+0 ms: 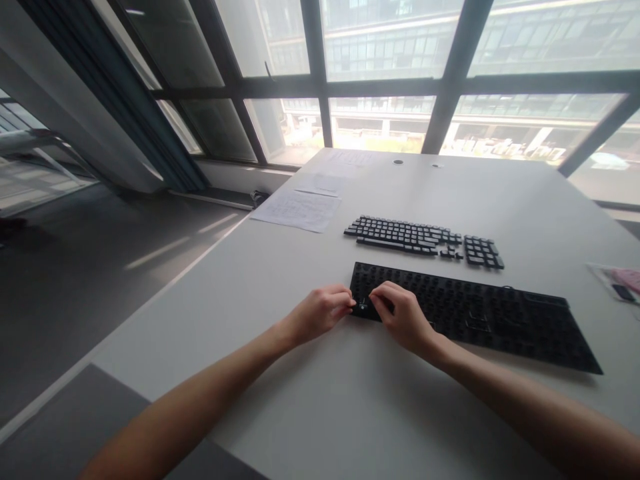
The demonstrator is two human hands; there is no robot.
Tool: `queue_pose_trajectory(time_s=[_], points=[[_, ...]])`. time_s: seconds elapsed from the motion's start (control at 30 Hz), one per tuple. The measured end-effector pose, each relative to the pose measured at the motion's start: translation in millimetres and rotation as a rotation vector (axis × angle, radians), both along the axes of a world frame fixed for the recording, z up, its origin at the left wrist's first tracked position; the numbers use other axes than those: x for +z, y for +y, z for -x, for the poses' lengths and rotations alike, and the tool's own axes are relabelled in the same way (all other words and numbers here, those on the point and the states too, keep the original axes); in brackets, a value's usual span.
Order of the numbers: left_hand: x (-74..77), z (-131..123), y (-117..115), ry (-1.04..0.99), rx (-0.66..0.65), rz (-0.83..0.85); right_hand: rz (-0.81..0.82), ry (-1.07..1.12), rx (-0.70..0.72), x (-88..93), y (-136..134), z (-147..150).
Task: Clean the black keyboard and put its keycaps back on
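A black keyboard base (490, 317) with its keycaps off lies on the white table (280, 280). Behind it, the removed dark keycaps (420, 239) sit laid out in keyboard order. My left hand (320, 312) and my right hand (403, 315) meet at the base's near left corner. Both have fingers curled in a pinch around a small dark keycap (362, 306) at that corner. What exactly each fingertip grips is too small to make out.
Printed paper sheets (297, 210) lie at the table's far left edge. A clear bag with pink and dark items (620, 283) sits at the right edge. Large windows (390, 67) stand behind the table; grey floor (75, 267) drops away to the left.
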State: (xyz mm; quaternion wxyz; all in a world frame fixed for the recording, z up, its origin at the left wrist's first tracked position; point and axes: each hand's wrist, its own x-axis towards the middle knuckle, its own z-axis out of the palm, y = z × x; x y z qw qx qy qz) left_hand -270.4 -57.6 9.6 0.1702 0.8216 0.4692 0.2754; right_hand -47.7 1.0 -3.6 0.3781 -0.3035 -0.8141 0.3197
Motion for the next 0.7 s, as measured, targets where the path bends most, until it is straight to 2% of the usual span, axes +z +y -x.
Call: queue_pose_trajectory(time_s=[0.13, 0.3, 0.4, 0.5, 0.6, 0.7], points=[[1.0, 0, 2, 0.018, 0.002, 0.003, 0.005, -0.022, -0.002, -1.1, 0, 1], [2.1, 4, 4, -0.148, 0.018, 0.063, 0.017, -0.027, -0.009, -1.1, 2, 0], [1.5, 5, 4, -0.269, 0.092, 0.094, 0.037, -0.016, -0.020, -0.4, 2, 0], [-1.5, 8, 7, -0.324, 0.224, 0.051, 0.068, 0.024, -0.040, 2.0, 0, 0], [-5.6, 15, 14, -0.310, 0.306, -0.001, 0.085, 0.063, -0.089, 7.9, 6, -4], [-6.4, 27, 29, -0.252, 0.320, -0.018, 0.049, 0.030, -0.133, 16.3, 26, -9]])
